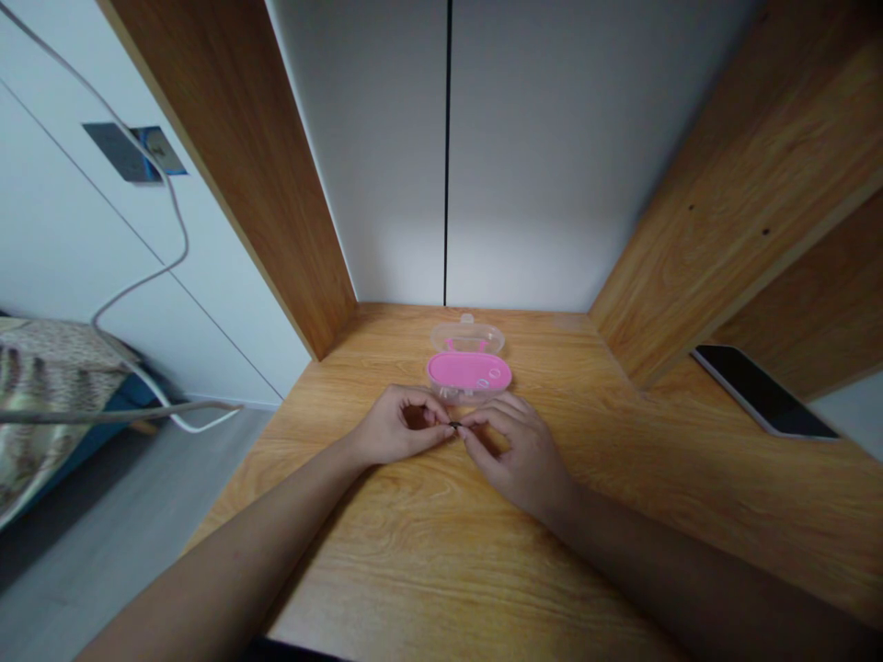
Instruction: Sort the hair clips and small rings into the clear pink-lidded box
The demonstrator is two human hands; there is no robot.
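Both my hands rest on a wooden desk, fingertips meeting in the middle. My left hand and my right hand each pinch a tiny dark object between thumb and forefinger; it is too small to name. Just beyond the fingers lies an open pink case with a clear lid folded back. Small clear rings sit on the pink tray.
Wooden side panels wall in the desk on the left and right, with a white back wall. A dark phone lies on the right. A white cable hangs at the left near a bed.
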